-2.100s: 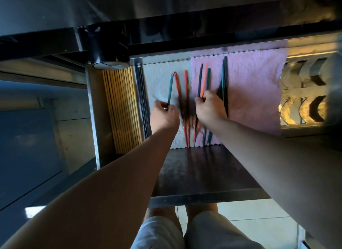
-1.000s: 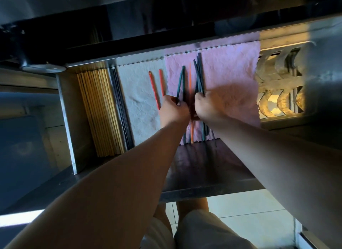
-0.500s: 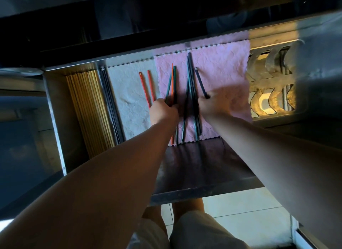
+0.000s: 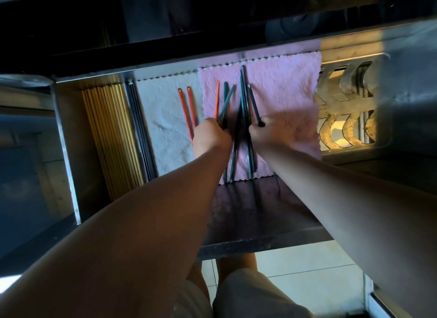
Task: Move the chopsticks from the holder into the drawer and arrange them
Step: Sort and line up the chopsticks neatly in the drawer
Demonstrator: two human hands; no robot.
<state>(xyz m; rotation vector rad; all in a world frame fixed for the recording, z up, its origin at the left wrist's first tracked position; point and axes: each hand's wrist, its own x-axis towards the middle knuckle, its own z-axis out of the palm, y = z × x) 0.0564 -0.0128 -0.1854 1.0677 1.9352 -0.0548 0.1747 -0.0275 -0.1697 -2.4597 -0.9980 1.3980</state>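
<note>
- Drawer (image 4: 260,243) is pulled out; a white cloth (image 4: 165,119) and a pink cloth (image 4: 283,93) lie side by side on its floor.
- Two red chopsticks (image 4: 188,109) lie parallel on the white cloth, near its right edge, lower ends hidden by the left hand.
- One orange chopstick (image 4: 216,100) lies on the pink cloth's left edge.
- Left hand (image 4: 210,138): fingers curled around two teal chopsticks (image 4: 225,102), gripped at mid-length; one roughly straight, the other tilted right and crossing it.
- Right hand (image 4: 267,133): pinches the near end of one dark chopstick (image 4: 254,104), which is tilted, far tip leaning left toward the bunch.
- Between the hands: a loose bunch of dark and teal chopsticks (image 4: 244,133) on the pink cloth, not parallel, near ends reaching the cloth's front hem.
- Left compartment: a neat row of yellow chopsticks (image 4: 111,133), with black chopsticks (image 4: 140,128) just beside them.
- Right of the pink cloth: a metal rack (image 4: 343,100) with curved slots.
</note>
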